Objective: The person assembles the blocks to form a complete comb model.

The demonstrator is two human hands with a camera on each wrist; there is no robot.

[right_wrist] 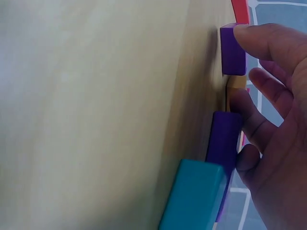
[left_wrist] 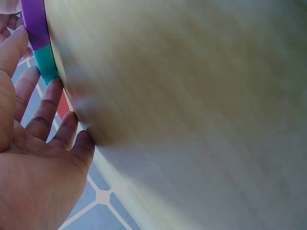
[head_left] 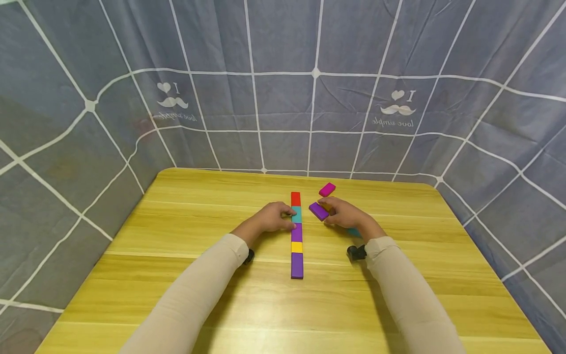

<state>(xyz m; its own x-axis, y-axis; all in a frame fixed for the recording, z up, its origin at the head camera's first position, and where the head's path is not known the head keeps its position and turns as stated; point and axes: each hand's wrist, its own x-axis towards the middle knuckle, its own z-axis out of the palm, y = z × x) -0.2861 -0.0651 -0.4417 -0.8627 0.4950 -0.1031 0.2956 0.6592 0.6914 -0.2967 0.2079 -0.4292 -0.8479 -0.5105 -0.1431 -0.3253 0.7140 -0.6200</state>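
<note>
A straight row of blocks runs away from me in the head view. From the far end come a red block (head_left: 296,198), a teal block (head_left: 297,214), a purple block (head_left: 297,233), a yellow block (head_left: 297,247) and a longer purple block (head_left: 297,266). The left hand (head_left: 275,217) touches the row's left side at the teal block and the purple one below it, fingers loosely spread. To the row's right, the right hand (head_left: 346,213) pinches a loose purple block (head_left: 318,211), thumb (right_wrist: 256,37) on its end in the right wrist view.
A magenta block (head_left: 327,189) lies beyond the right hand. Beneath that hand are an orange block (right_wrist: 236,85), another purple block (right_wrist: 223,136) and a teal block (right_wrist: 194,194). Grey checked curtains (head_left: 283,98) enclose the far and side edges of the wooden table (head_left: 177,236).
</note>
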